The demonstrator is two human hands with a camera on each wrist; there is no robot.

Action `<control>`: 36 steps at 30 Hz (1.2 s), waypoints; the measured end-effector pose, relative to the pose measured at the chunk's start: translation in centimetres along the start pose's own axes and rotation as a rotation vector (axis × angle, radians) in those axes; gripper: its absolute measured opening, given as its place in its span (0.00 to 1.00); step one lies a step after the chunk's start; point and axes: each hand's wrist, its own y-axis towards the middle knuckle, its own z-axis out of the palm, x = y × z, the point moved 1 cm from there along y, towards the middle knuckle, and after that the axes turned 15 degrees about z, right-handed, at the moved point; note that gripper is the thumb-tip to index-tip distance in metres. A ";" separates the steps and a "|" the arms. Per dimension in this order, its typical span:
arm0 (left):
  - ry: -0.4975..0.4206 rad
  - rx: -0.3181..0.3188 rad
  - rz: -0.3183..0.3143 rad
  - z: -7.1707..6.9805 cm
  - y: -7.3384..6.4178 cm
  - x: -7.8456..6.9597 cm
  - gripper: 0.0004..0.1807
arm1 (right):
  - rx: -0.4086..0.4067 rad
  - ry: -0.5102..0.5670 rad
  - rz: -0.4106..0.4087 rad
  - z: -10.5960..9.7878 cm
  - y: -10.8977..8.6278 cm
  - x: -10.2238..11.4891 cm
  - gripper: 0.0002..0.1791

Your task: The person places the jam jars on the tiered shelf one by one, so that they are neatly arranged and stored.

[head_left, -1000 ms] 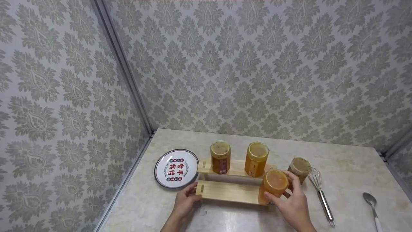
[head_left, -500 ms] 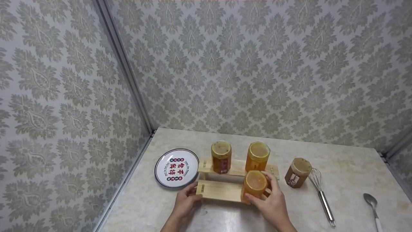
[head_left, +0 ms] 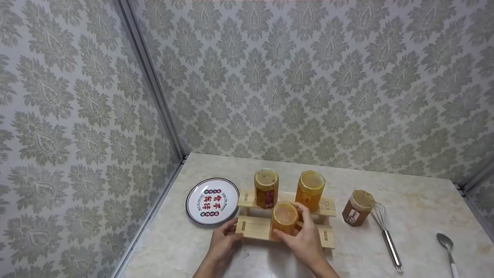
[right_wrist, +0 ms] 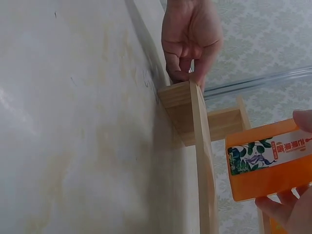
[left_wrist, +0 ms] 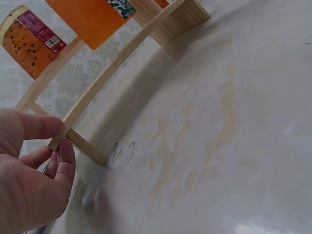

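Observation:
My left hand (head_left: 223,240) pinches the left end of the front step of a two-step wooden rack (head_left: 252,228), thumb above and fingers below in the left wrist view. My right hand (head_left: 305,241) grips an orange jar (head_left: 284,217) with a pale lid, upright at the middle of that front step. In the right wrist view the jar's label (right_wrist: 263,153) shows dark leaves and red characters, with the jar's base close to the board. On the back step stand a jar with dark seeds (head_left: 266,190) and a yellow-orange jar (head_left: 310,193).
A white plate (head_left: 212,200) with red and black characters lies left of the rack. To the right stand a brown jar (head_left: 358,208) and, beside it, a metal whisk (head_left: 389,239). A spoon (head_left: 445,243) lies farther right. Patterned walls (head_left: 270,96) enclose the table.
My right hand has carried the orange jar leftward along the front step, from its right end to the middle, uncovering the brown jar. My left hand has stayed at the rack's left end.

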 end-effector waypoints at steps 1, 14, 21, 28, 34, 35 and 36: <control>-0.004 0.000 0.002 0.0 0.0 0.0 0.39 | 0.004 -0.004 -0.005 0.3 0.0 0.0 0.49; -0.027 -0.010 0.022 -0.3 -0.2 0.0 0.38 | 0.033 0.020 -0.059 3.2 0.2 0.3 0.50; -0.024 -0.013 0.012 0.0 -0.1 0.0 0.38 | 0.033 0.010 -0.055 4.2 0.1 0.3 0.50; -0.047 -0.001 0.019 0.0 -0.2 0.0 0.39 | 0.026 0.015 -0.043 4.7 0.4 -0.1 0.49; -0.037 -0.001 -0.013 -0.1 -0.1 -0.1 0.39 | 0.019 0.002 -0.031 4.9 0.6 -0.6 0.49; -0.036 -0.002 -0.013 -0.1 -0.2 -0.1 0.39 | 0.018 0.000 -0.028 4.9 0.6 -0.6 0.49; -0.040 -0.003 -0.011 -0.1 -0.2 -0.1 0.39 | 0.017 -0.004 -0.027 5.0 0.6 -0.6 0.49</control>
